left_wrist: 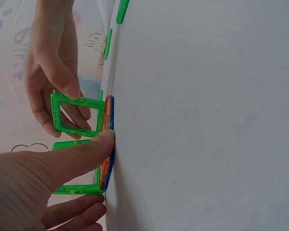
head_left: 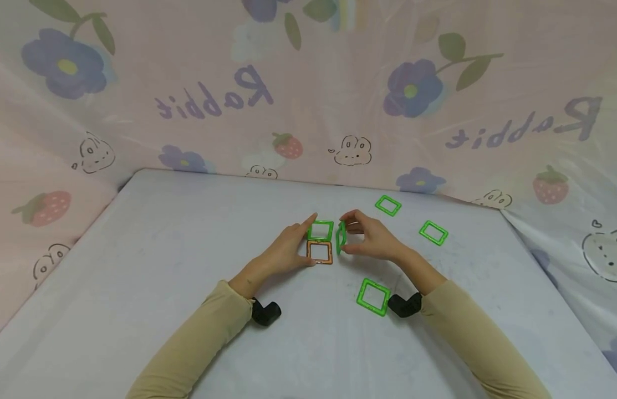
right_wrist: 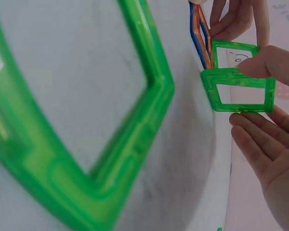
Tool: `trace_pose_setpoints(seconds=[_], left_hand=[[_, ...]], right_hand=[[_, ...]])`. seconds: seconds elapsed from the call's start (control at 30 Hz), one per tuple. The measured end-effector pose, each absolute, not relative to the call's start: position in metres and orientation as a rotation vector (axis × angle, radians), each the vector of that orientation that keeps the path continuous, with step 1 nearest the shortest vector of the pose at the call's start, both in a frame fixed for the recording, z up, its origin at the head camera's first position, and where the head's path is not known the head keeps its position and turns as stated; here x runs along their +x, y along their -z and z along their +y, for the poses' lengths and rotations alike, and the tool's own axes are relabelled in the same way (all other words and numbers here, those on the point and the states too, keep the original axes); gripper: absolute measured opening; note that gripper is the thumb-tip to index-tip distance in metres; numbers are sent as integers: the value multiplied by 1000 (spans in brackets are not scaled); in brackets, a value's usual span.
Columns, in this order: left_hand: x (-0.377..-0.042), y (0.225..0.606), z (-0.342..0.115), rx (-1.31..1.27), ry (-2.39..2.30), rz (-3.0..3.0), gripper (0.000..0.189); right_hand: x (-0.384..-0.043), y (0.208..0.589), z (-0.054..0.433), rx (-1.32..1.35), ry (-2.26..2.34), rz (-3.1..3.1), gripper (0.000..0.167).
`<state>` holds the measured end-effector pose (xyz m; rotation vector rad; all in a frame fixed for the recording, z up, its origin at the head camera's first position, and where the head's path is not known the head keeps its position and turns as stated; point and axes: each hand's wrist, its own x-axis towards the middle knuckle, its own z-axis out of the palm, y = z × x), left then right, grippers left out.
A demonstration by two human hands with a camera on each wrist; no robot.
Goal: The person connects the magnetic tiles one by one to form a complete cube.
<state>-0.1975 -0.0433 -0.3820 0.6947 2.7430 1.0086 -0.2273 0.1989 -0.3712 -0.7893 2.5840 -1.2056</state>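
My left hand (head_left: 283, 252) grips a joined pair of magnetic tiles, its thumb at the near edge and forefinger at the far one. An orange square tile (head_left: 330, 252) lies flat there, with blue showing beneath it in the left wrist view. At its far edge a green square tile (head_left: 331, 231) stands upright. My right hand (head_left: 375, 238) pinches another green tile (right_wrist: 241, 108) between thumb and fingers. This one is upright by the orange tile's right side; whether they touch I cannot tell.
A loose green tile (head_left: 370, 309) lies nearer me, beside the right wrist's black strap mount (head_left: 404, 305). Two more green tiles (head_left: 383, 211) (head_left: 430, 240) lie at the far right of the white table (head_left: 188, 233). A printed curtain (head_left: 308, 111) hangs behind.
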Motion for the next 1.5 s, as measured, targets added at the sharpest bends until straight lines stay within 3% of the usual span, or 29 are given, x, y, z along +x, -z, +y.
trace_pose_setpoints(seconds=[1.13,1.5], left_hand=[[-198,381,-44,706,-1014,2727,97],[-196,380,-41,691,-970,2763,92]], right_hand=[[-214,370,195,-839,1222,2495,58],[-215,371,195,-813,1237,2476,70]])
